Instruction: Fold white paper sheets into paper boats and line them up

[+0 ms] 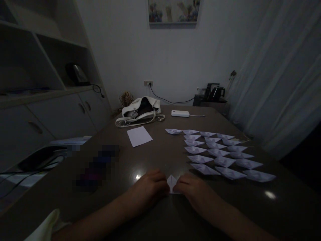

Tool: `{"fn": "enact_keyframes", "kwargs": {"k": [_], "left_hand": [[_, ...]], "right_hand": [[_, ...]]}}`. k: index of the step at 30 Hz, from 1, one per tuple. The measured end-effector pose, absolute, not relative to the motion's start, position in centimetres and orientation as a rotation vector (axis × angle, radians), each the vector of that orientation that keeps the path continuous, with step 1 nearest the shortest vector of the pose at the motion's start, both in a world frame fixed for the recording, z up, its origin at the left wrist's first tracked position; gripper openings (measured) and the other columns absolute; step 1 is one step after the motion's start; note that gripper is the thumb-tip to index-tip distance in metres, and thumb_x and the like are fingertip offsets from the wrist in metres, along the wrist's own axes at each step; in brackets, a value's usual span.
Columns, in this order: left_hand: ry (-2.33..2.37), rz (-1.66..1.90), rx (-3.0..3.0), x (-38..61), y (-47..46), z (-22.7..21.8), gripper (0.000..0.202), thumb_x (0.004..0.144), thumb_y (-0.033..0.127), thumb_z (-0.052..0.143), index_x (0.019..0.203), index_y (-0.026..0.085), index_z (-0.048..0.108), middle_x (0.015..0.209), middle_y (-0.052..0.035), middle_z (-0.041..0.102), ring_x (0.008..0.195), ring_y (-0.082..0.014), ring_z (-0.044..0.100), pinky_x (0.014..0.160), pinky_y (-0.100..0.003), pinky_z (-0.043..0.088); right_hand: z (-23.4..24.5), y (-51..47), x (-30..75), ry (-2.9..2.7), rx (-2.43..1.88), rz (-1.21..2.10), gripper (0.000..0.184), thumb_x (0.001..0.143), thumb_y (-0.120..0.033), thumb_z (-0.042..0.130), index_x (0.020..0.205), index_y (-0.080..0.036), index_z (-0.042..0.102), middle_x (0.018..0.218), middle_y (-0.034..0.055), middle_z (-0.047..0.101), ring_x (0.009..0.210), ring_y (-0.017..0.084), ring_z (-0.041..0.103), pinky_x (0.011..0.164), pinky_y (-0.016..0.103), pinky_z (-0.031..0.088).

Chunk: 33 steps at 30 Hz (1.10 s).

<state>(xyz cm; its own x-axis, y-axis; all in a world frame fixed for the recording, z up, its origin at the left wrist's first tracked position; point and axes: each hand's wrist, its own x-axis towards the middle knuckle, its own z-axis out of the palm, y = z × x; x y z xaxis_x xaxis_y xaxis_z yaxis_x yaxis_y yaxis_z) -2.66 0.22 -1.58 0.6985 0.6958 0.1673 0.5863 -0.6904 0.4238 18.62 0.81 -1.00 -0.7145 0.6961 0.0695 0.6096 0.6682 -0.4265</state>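
A small piece of folded white paper (171, 181), its pointed tip facing away from me, lies on the dark table in front of me. My left hand (151, 185) grips its left side with curled fingers. On the opposite side, my right hand (192, 188) has its fingers closed on the right edge. Both hands cover the lower corners of the paper. Beyond my right hand, several white paper boats (205, 169) stand in rows. A flat white sheet of paper (139, 136) rests farther off to the left.
A white handbag (141, 108) sits at the table's far left, with a white power bank (180, 113) and short cable to its right. Pixelated dark items (96, 167) lie at the left. Shelves with a kettle (77, 74) line the left wall; a curtain (278, 67) hangs right.
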Motion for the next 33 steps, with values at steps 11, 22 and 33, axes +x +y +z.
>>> {"fn": "enact_keyframes", "kwargs": {"k": [11,22,33], "left_hand": [[0.961,0.338,3.114,-2.1,-0.5,-2.2,0.024,0.095,0.014,0.040,0.082,0.013,0.060,0.076,-0.0067,0.061,0.066,-0.0179,0.054,0.058,-0.028,0.043],[1.059,0.669,2.858,-3.3,-0.5,-1.6,0.023,0.099,0.021,0.036,0.090,0.015,0.056,0.070,-0.0034,0.063,0.059,-0.0133,0.057,0.053,-0.022,0.041],[1.134,0.627,2.451,-3.4,-0.3,-1.5,0.026,0.096,0.023,0.035,0.084,0.016,0.057,0.069,-0.0038,0.064,0.058,-0.0137,0.059,0.052,-0.021,0.038]], "right_hand": [[-1.6,0.9,18.2,-2.766,-0.961,0.205,0.008,0.081,-0.015,0.066,0.090,-0.014,0.067,0.090,0.0074,0.067,0.082,0.022,0.061,0.068,0.030,0.046],[-0.4,0.7,19.1,-2.367,-0.943,0.337,0.032,0.095,-0.036,0.046,0.075,-0.016,0.061,0.071,0.0036,0.061,0.066,0.015,0.056,0.059,0.025,0.041],[0.1,1.7,19.6,-2.097,-1.133,0.732,0.034,0.082,-0.043,0.064,0.062,-0.016,0.062,0.055,-0.0022,0.055,0.052,0.011,0.048,0.050,0.022,0.032]]}}
